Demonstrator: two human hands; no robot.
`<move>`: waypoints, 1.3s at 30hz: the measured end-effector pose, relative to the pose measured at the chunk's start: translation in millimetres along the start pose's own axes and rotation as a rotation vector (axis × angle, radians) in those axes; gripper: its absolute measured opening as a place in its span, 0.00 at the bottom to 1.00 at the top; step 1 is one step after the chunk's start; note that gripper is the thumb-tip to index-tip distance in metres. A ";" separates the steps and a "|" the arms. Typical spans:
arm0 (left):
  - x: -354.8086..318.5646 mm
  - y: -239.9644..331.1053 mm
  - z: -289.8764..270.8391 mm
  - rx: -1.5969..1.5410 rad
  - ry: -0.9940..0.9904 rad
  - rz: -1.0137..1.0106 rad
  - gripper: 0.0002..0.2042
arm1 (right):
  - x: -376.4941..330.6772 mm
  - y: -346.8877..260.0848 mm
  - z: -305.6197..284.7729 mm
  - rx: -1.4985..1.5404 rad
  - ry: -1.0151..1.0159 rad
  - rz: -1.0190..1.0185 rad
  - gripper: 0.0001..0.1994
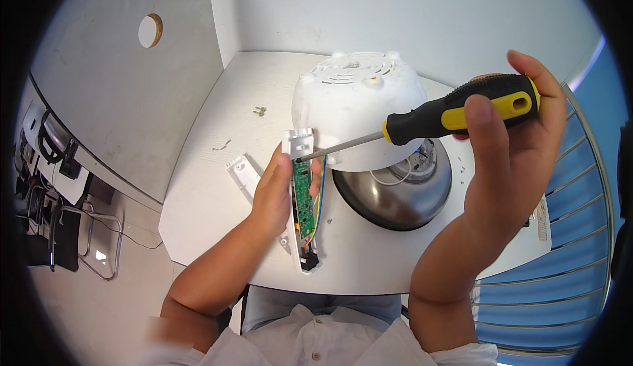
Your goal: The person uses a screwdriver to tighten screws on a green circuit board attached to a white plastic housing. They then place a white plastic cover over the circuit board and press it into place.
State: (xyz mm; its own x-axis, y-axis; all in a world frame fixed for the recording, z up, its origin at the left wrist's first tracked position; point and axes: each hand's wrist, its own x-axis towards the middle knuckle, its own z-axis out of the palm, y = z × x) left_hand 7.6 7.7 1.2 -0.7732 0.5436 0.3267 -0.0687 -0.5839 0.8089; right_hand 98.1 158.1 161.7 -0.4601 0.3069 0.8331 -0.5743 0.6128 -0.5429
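Observation:
My left hand (271, 191) is closed around a long white plastic housing, holding it upright over the table's near part. Inside the housing lies a green circuit board (302, 198), with blue and yellow wires (321, 198) running down its right side. In my right hand (504, 148) is a black and yellow screwdriver (455, 110), gripped by its handle. Its metal shaft slants down to the left, and the tip meets the upper end of the board. Whether the tip sits in a screw is too small to tell.
Behind the housing a white rounded plastic shell (359, 106) leans on a silver metal bowl-shaped body (395, 198). A white plastic strip (245, 176) lies left of my left hand. Small screws (260, 111) are scattered on the white table (211, 234). Metal railing (573, 218) runs along the right.

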 end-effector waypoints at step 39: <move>6.3 15.1 -17.2 -0.247 0.086 -0.158 0.20 | -32.5 8.4 6.3 0.392 -0.143 -0.179 0.18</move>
State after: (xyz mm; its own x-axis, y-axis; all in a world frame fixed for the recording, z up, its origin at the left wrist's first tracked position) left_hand -9.2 -8.1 7.1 -0.7904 0.5926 0.1554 -0.3355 -0.6309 0.6996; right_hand 104.0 148.7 129.4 -0.4032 0.1006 0.9096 -0.8538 0.3164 -0.4135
